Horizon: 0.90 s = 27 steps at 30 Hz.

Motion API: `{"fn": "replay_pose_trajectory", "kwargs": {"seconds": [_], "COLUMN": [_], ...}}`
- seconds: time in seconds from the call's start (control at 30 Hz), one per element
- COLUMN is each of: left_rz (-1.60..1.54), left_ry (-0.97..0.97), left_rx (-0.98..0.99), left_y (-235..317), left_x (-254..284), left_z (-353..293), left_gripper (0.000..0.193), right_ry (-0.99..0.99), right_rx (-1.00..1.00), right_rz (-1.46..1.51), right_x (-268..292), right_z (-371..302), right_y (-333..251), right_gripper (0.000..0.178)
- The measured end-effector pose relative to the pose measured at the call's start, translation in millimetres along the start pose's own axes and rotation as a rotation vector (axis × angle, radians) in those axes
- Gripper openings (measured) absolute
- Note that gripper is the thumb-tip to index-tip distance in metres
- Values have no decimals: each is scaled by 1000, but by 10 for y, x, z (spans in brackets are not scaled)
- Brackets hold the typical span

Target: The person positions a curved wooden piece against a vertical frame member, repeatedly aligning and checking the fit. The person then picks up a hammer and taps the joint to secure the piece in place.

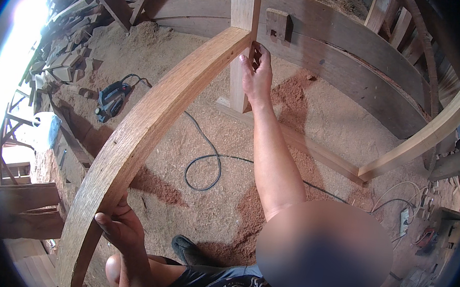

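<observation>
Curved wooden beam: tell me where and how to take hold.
Probably best on the lower half of the curved wooden beam, from the right, where the left grip is: its long edge is exposed there, whereas the upper end meets an upright post.

The post (244, 8) is cut off at twelve o'clock, the curved beam (150, 109) at seven, partly hiding the left hand (126, 227), and a blurred oval (323, 254) covers five.

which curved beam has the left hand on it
The left beam, meeting the post; the left hand touches its lower part. No hand touches the right beam.
</observation>
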<state>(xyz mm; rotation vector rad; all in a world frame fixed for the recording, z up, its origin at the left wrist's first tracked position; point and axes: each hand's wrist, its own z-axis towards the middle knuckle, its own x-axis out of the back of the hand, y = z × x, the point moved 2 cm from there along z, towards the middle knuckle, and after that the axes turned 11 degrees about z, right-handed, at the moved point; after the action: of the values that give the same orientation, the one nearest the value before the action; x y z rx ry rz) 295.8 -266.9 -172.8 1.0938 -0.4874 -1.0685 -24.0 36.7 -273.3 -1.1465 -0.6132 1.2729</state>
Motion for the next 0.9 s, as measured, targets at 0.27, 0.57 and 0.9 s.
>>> {"fn": "replay_pose_trajectory", "kwargs": {"seconds": [0.27,0.57,0.9], "left_rz": [29,36,30], "left_ry": [15,5,-14], "left_rx": [1,8,1], "left_y": [-7,0,-12], "left_x": [31,7,45], "left_z": [-5,-3,3], "left_gripper": [70,70,70], "right_ry": [10,41,47], "right_rx": [-8,18,5], "right_rz": [-36,-73,-69], "right_x": [-5,20,0], "right_z": [-6,13,4], "right_y": [-18,-4,-12], "right_gripper": [53,46,44]}}
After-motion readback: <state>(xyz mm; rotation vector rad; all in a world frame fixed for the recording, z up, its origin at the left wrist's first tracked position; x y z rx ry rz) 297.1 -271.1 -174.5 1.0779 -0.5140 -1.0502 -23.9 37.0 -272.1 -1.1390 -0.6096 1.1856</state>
